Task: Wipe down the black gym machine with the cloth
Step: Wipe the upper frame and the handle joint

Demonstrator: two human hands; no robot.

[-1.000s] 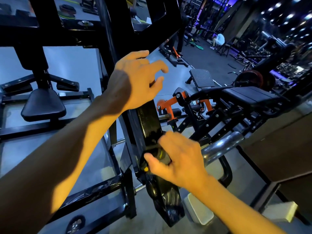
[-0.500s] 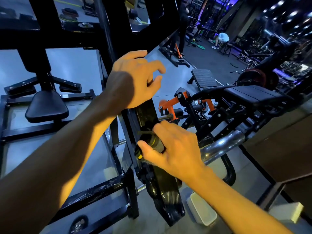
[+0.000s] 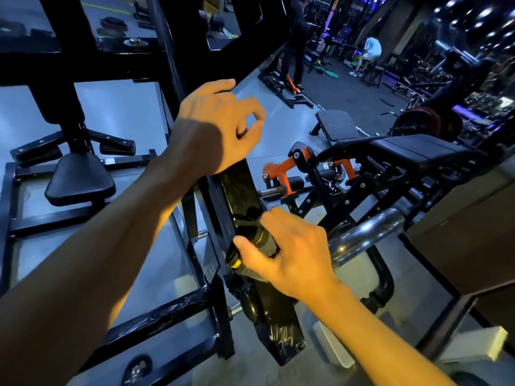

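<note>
Wiping: the step in hand looks like a rub along the slanted black beam (image 3: 242, 190) of the gym machine, about midway up its glossy face.
Cloth: a dark cloth (image 3: 252, 246) with a yellow edge, bunched small and pressed against the beam's right edge.
Right hand: the right hand (image 3: 292, 254) grips the cloth, thumb under the bundle and fingers curled over its top, so the cloth sits pinched between hand and metal.
Left hand: the left hand (image 3: 220, 126) is higher up, near the top of the same beam, fingers loosely curled and apart with nothing between them; whether its palm touches the metal cannot be told.
Beam below: the lower part (image 3: 281, 330) shows pale streaks or scuffs near its foot, likely in need of a pass.
Next move: judging by the grip, a slide of the cloth along the beam with steady pressure, keeping the bundle flat on the face so it does not slip off the edge.
Risk: the bunched cloth covers little surface, so several strokes may be needed.
Nearby: a chrome bar (image 3: 367, 235) juts out just right of the right hand, and a black padded seat (image 3: 79, 179) stands well to the left.
Background: a bench (image 3: 338, 125) on the grey floor, with a seated person (image 3: 369, 51) far off.
</note>
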